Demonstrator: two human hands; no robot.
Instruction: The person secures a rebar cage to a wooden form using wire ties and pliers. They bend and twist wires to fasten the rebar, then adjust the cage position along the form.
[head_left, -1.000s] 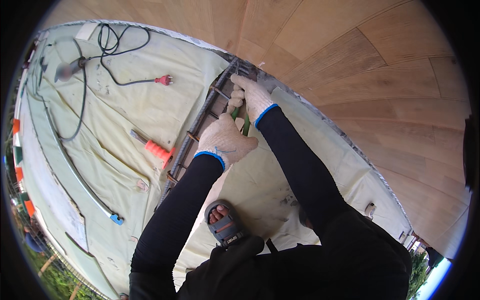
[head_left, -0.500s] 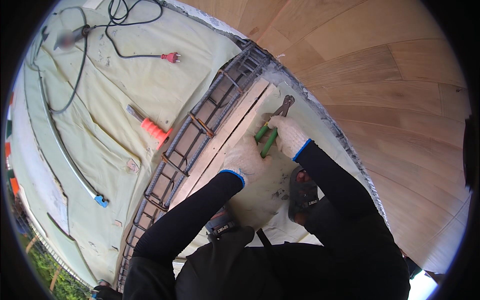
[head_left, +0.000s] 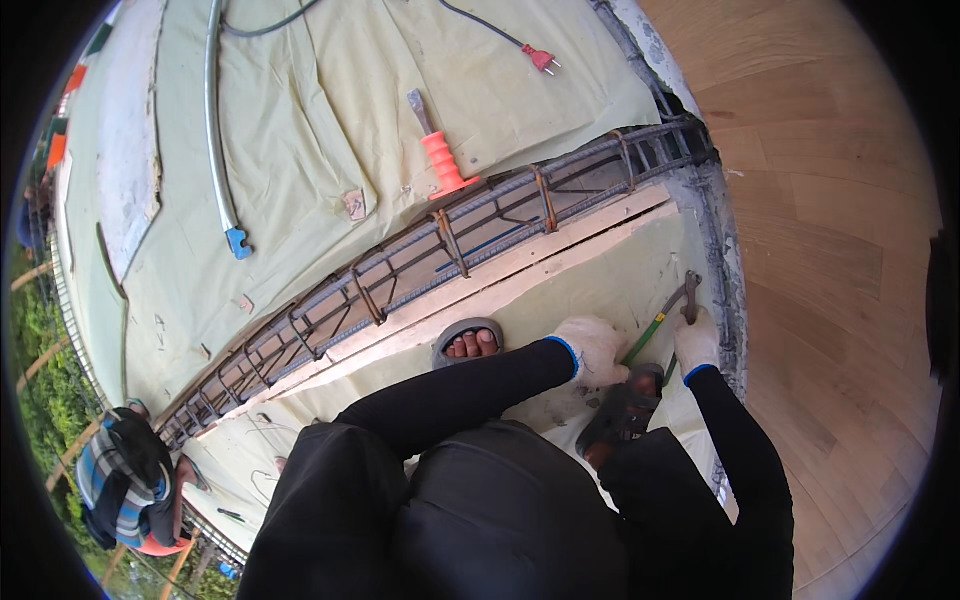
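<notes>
White knitted gloves with blue cuffs cover both my hands. A pair of end-cutting nippers (head_left: 647, 336) with green handles and a dark metal head lies between them, its handles spread apart. My left hand (head_left: 592, 350) is closed round the lower end of one handle. Close to the head, my right hand (head_left: 697, 342) has its fingers closed on the other handle; the glove hides part of it. The nippers' head points toward the rough concrete edge, above the pale sheeting (head_left: 600, 295). My sandalled right foot (head_left: 625, 410) is just below the tool.
A rebar cage (head_left: 450, 245) runs diagonally across, beside a wooden board (head_left: 500, 278). Beyond it lie an orange-handled chisel (head_left: 440, 160), a red plug (head_left: 540, 60) and a metal tube (head_left: 217, 130). Wooden flooring (head_left: 820, 280) spans the right. Another person (head_left: 130, 480) crouches at lower left.
The view has turned, so the rebar cage lies flatter across the picture. My hands and the nippers now appear farther right and lower, with the handles wider apart. More of the other person shows.
</notes>
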